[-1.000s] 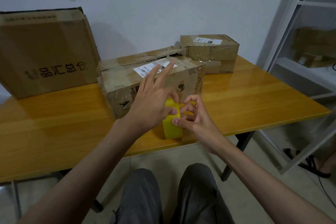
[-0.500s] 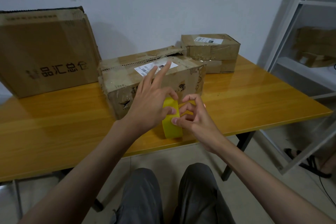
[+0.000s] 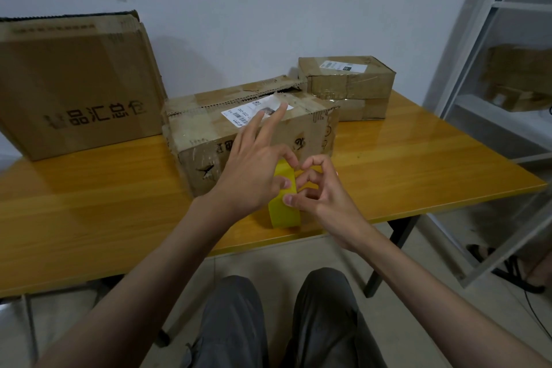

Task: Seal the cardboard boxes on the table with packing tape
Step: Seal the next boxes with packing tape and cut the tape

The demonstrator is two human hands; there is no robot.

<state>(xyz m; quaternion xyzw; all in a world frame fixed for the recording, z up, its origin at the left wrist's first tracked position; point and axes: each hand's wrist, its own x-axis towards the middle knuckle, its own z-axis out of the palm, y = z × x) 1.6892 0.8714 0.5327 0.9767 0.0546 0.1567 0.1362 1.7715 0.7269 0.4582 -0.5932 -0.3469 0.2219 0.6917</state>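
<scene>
Head view looks down at a yellow wooden table [image 3: 89, 206] with cardboard boxes on it. Both hands are busy with a yellow roll of tape [image 3: 283, 212] that stands on edge near the front of the table, just in front of the middle box [image 3: 209, 140]. The left hand [image 3: 254, 176] pinches the top of the roll with its thumb and first finger, and its other fingers stick out straight over the box. The right hand [image 3: 322, 194] has its fingers curled and picks at the side of the roll, with the thumb pressed on the tape. It looks like the person is hunting for the loose end of the tape, so the taping has not really begun. The middle box has a white label [image 3: 248, 112] on top, and its back flap looks torn and partly open, so it needs sealing. A big box [image 3: 77, 84] with dark letters stands at the back left, and I cannot tell if its top is closed. Two small boxes [image 3: 346, 84] sit stacked at the back right, and shiny old tape shows on them. No fresh yellow tape shows on any box, so most of the job is left.
</scene>
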